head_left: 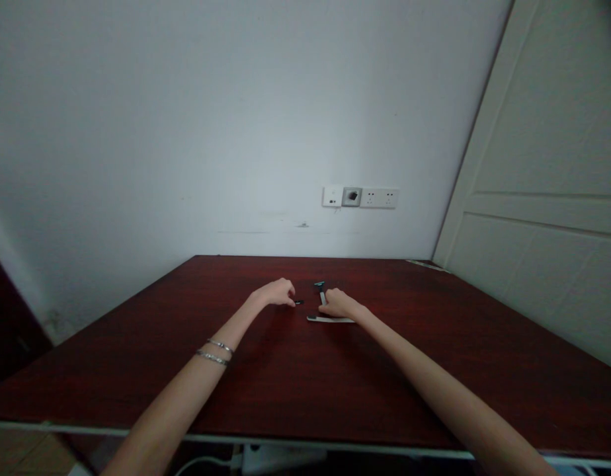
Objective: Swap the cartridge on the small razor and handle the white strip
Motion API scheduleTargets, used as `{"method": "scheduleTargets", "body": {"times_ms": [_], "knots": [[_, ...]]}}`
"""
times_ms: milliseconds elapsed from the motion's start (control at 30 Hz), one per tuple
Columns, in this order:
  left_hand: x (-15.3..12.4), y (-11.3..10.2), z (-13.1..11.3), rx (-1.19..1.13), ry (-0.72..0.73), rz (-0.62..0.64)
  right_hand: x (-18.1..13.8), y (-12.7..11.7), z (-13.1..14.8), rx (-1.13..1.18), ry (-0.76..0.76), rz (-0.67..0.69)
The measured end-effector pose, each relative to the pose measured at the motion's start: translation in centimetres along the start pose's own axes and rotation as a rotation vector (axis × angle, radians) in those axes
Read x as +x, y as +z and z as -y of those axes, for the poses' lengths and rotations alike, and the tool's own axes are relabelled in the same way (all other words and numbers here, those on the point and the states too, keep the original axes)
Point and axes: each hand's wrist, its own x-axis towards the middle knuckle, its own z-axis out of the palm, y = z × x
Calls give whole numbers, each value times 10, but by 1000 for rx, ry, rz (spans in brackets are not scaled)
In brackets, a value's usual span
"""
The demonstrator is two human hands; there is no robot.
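Observation:
My left hand point(280, 292), with two silver bracelets on its forearm, is closed in a pinch at one end of a small black piece point(299, 302) low over the table. What the piece is, I cannot make out. To its right, my right hand point(338, 304) is closed around the lower handle of a razor point(322, 297), whose teal and dark head points toward the wall. Just in front of that hand lies a long pale strip point(330, 320) with a dark left end. My right wrist hides its other end.
The dark red wooden table point(256, 383) meets a white wall point(266, 132) at the back. Sockets point(379, 198) sit on that wall. A pale panelled door point(543, 198) leans in at the right. Below the front edge, a white cable point(206, 461) shows.

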Motion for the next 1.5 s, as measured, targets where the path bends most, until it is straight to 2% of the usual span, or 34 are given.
{"method": "scheduleTargets", "body": {"times_ms": [300,533,733,1000,1267,1367,1500], "knots": [[-3,14,1,1,-38,20,-3,1,1,-26,27,12],[-6,19,6,11,-64,-32,-5,-7,-6,0,11,-98],[-13,19,3,24,-106,-86,-7,-17,-14,12,-19,-124],[-15,26,3,33,-31,-166,-9,-25,-19,40,-44,-135],[-13,28,12,-28,12,-189,-13,-27,-23,81,-154,-107],[-9,24,12,-76,16,-225,-13,-26,-21,96,-173,-143],[-2,9,3,-194,79,-252,-13,-27,-17,141,-274,-234]]}}
